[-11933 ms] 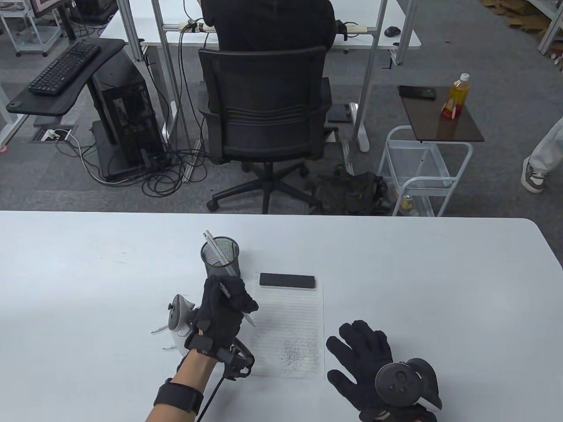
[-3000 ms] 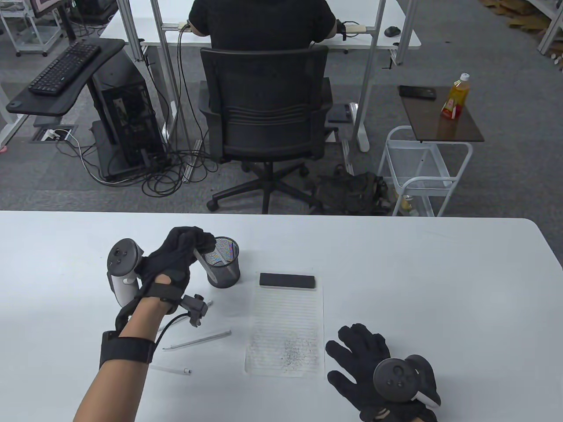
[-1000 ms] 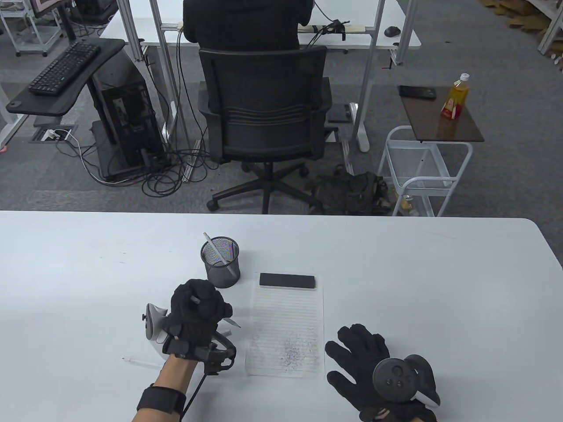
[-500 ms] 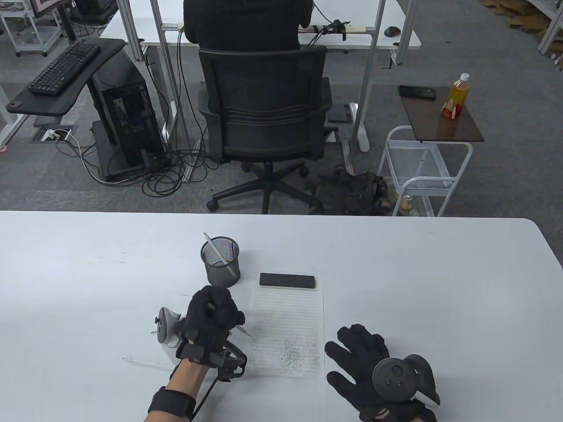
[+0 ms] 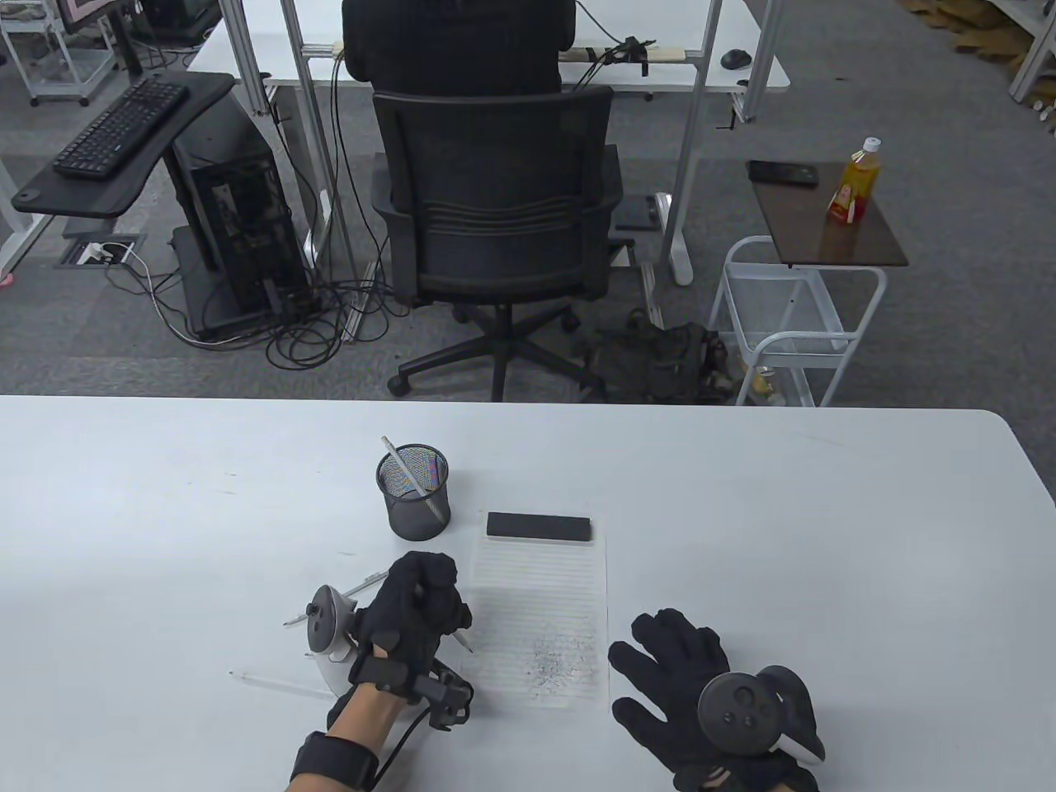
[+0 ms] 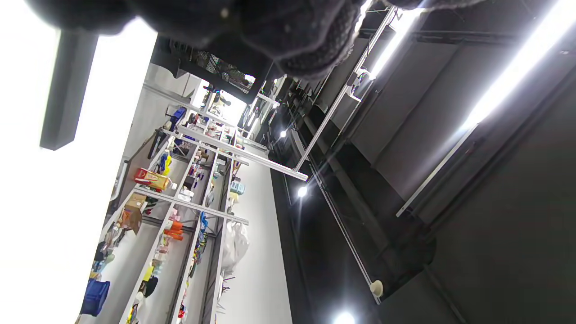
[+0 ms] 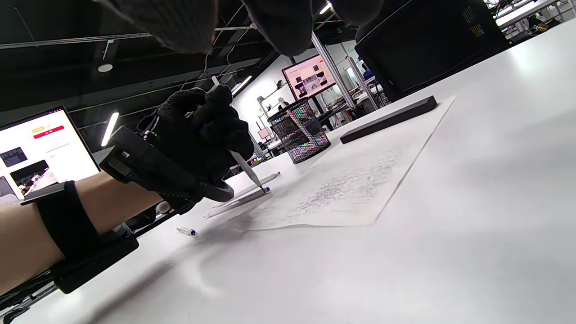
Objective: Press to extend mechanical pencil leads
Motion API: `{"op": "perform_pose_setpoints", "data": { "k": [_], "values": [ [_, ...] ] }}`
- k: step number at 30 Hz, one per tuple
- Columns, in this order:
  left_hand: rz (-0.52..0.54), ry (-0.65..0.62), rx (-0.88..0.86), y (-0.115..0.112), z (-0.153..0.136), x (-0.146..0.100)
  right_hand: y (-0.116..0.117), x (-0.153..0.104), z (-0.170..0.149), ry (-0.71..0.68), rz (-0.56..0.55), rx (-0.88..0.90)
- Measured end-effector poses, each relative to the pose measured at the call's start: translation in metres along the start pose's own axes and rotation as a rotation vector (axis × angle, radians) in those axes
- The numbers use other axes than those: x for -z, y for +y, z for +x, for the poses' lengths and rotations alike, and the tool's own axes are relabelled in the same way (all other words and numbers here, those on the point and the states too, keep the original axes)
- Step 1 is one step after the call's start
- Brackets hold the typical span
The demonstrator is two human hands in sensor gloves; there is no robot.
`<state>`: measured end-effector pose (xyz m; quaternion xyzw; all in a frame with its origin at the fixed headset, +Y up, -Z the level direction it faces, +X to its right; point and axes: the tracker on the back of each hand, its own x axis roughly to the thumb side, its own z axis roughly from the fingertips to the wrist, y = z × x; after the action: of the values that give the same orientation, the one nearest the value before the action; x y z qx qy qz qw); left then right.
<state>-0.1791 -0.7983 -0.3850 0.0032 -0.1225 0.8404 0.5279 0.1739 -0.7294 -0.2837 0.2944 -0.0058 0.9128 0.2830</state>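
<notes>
My left hand (image 5: pixel 417 615) grips a grey mechanical pencil (image 7: pixel 246 170) in a fist, its tip pointing down just above the left edge of the lined paper (image 5: pixel 544 610). The hand also shows in the right wrist view (image 7: pixel 198 135). My right hand (image 5: pixel 685 676) lies flat on the table with fingers spread, right of the paper, holding nothing. A black mesh pencil cup (image 5: pixel 414 493) stands beyond the left hand with one pencil (image 5: pixel 404 464) in it. Loose pencils lie on the table left of the hand: one (image 5: pixel 276 683) near its wrist and others (image 5: pixel 355 590) behind the tracker.
A black bar (image 5: pixel 539 526) weighs down the paper's far edge. Dark lead specks (image 5: pixel 554 660) dot the paper's lower part. The table's far edge (image 5: pixel 495 403) runs behind the cup; an office chair and a seated person are beyond it.
My left hand put a pencil in the cup, picked up another from the table, and has moved right and slightly nearer, bringing its tip to the paper's left edge. The right hand has stayed still.
</notes>
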Motion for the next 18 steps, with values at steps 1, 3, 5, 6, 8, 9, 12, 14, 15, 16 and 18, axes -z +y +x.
{"op": "perform_pose_setpoints", "data": {
  "k": [1, 3, 5, 6, 8, 9, 12, 14, 15, 16, 18],
  "values": [
    [0.002, 0.003, 0.002, 0.0005, -0.0008, -0.0004, 0.0000, 0.0000, -0.0001, 0.000, 0.000, 0.000],
    [-0.002, 0.002, 0.023, 0.0011, -0.0020, -0.0009, 0.0002, 0.0000, -0.0001, 0.001, 0.001, 0.000],
    [-0.003, 0.001, 0.044, 0.0022, -0.0028, -0.0009, 0.0003, 0.0000, -0.0001, 0.001, 0.002, 0.000],
    [-0.004, 0.002, 0.044, 0.0019, -0.0027, -0.0011, 0.0003, 0.0000, -0.0001, 0.001, 0.002, 0.000],
    [-0.004, 0.003, 0.042, 0.0015, -0.0029, -0.0014, 0.0004, 0.0000, -0.0001, 0.001, 0.002, 0.000],
    [-0.004, 0.004, 0.043, 0.0008, -0.0026, -0.0017, 0.0004, 0.0000, -0.0001, 0.001, 0.002, 0.000],
    [-0.006, 0.003, 0.050, 0.0008, -0.0028, -0.0020, 0.0006, 0.0001, 0.0000, 0.001, 0.004, 0.000],
    [-0.003, 0.002, 0.048, 0.0004, -0.0025, -0.0022, 0.0005, 0.0001, 0.0000, 0.001, 0.003, 0.000],
    [-0.002, 0.001, 0.047, 0.0004, -0.0025, -0.0022, 0.0005, 0.0001, -0.0001, 0.001, 0.003, 0.000],
    [-0.001, 0.001, 0.045, 0.0004, -0.0024, -0.0022, 0.0005, 0.0001, 0.0000, 0.001, 0.003, 0.000],
    [0.001, -0.001, 0.045, 0.0003, -0.0023, -0.0026, 0.0007, 0.0002, 0.0000, 0.000, 0.004, -0.001]
  ]
}}
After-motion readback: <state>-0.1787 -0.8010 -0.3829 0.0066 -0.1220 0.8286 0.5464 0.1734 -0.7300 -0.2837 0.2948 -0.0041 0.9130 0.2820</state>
